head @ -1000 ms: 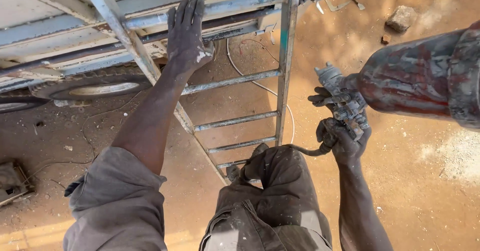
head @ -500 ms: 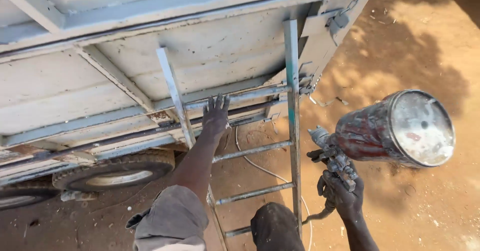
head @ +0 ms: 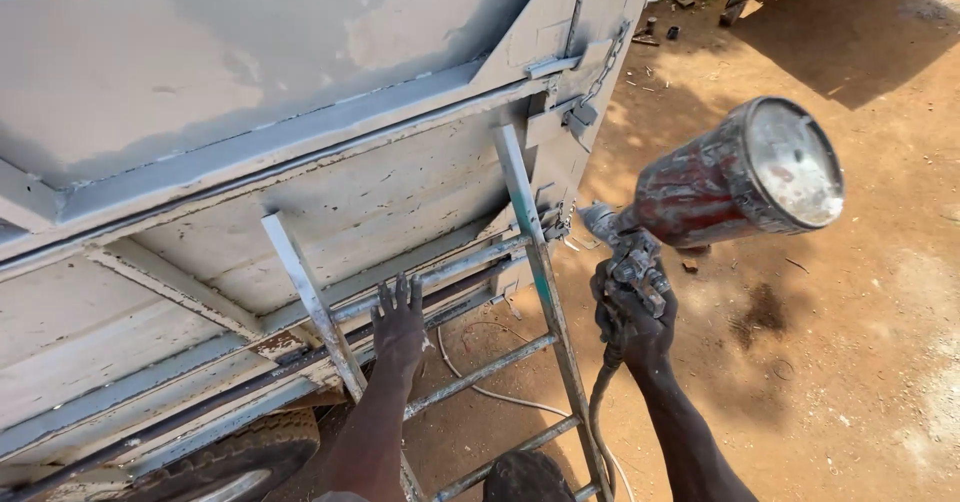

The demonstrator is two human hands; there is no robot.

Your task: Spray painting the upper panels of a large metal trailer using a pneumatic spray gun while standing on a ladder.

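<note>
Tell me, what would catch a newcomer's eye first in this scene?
Most striking is the paint-stained spray gun with its big red-smeared metal cup, held up at right in the right hand. The left hand lies flat on the top rung of a metal ladder that leans against a large grey trailer body. Below lie reddish dirt ground and a tyre at bottom left.

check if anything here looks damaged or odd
The trailer's grey side panel is patchy: blotchy uneven paint up top, chipped and speckled lower down. The spray gun in the right hand has a cup crusted with red and grey paint. The left hand rests on a ladder rung.
</note>
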